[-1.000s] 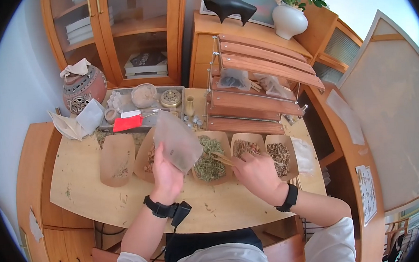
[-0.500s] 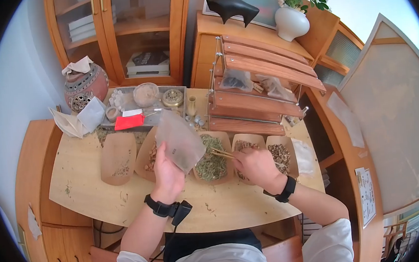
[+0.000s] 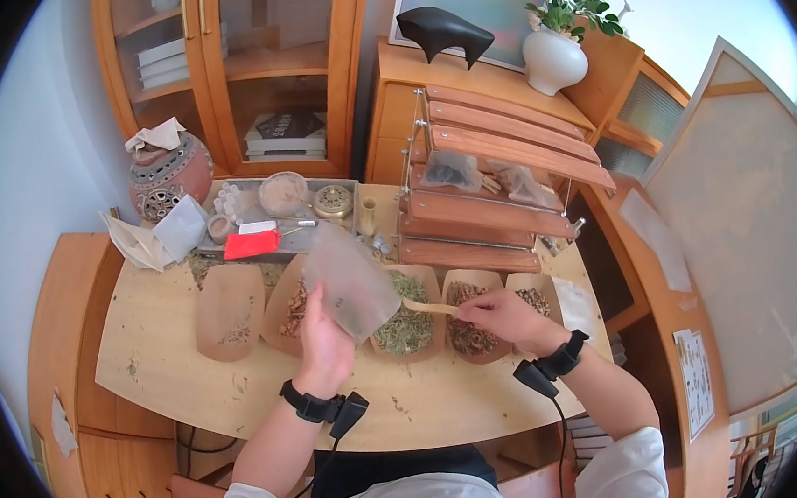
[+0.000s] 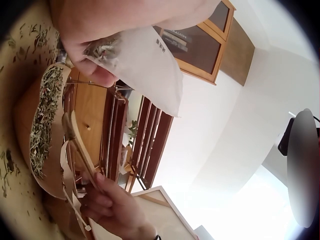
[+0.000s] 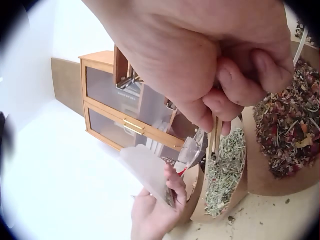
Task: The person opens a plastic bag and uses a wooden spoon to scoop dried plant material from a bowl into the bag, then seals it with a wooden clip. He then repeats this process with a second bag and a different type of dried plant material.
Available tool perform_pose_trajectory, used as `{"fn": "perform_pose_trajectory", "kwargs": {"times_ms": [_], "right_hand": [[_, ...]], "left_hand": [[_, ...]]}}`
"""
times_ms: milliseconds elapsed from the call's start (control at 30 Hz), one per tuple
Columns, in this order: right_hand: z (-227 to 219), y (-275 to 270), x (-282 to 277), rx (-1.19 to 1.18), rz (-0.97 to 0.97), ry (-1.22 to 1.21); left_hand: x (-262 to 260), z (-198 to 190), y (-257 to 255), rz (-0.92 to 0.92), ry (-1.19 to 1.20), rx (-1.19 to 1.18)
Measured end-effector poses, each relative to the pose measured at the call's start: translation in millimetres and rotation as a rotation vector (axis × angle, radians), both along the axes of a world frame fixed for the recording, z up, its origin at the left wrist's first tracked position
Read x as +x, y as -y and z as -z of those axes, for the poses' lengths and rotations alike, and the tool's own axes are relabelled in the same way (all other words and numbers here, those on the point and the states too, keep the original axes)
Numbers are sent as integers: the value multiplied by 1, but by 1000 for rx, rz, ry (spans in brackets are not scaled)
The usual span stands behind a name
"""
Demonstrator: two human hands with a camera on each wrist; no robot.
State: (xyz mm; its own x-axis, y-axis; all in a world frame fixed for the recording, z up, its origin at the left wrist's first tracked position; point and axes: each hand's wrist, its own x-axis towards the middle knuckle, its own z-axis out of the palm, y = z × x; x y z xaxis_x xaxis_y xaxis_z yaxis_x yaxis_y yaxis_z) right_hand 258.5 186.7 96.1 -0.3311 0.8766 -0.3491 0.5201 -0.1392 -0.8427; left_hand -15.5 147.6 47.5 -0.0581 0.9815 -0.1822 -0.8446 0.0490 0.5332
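Observation:
My left hand (image 3: 325, 344) grips a pale translucent pouch (image 3: 355, 285) with small printed marks, tilted over the trays. In the left wrist view, dried green bits (image 4: 105, 49) show inside the pouch, near the fingers. With bent fingers, my right hand (image 3: 515, 319) pinches bamboo tongs (image 3: 429, 307). Their tips point left over a brown paper tray of dried green herb (image 3: 405, 328), near the pouch's lower right edge. From the right wrist, the two tong arms (image 5: 217, 137) reach down toward the green herb. Directly below the right hand sits a tray of reddish-brown dried flower mix (image 3: 471, 337).
More paper trays flank these: a left one (image 3: 225, 300) with a few crumbs, one of brown pieces (image 3: 292, 318), and one at far right (image 3: 536, 302). Behind stand a grey tray with a brass burner (image 3: 332, 201) and a slatted wooden rack (image 3: 499, 213). Crumbs dot the table (image 3: 183, 360).
The right hand has turned and shifted slightly right, so the tongs now show side-on, angled left. The left hand and pouch have moved slightly right. The head view has tilted a little.

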Motion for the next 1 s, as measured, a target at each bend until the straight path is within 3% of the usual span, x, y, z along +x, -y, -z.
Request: {"fn": "perform_pose_trajectory", "kwargs": {"times_ms": [233,400,633,733,933,1000], "right_hand": [[-49,3,0,-72,125,-145],[-78,3,-16,-72,78,-256],[-76,4,-40,-21,-42,-145],[-80,10,-39,119,-47,-76],[-81,9,-8,18,75,-173],[-74,6,-3,1,80,-65]], "left_hand": [[2,-4,0,70,-19,-30],[4,-3,1,150,-24,-3],[3,2,1,205,-16,4],[3,2,2,199,-22,3],[4,-9,4,142,-14,-20],[3,-11,5,100,-17,-46]]}}
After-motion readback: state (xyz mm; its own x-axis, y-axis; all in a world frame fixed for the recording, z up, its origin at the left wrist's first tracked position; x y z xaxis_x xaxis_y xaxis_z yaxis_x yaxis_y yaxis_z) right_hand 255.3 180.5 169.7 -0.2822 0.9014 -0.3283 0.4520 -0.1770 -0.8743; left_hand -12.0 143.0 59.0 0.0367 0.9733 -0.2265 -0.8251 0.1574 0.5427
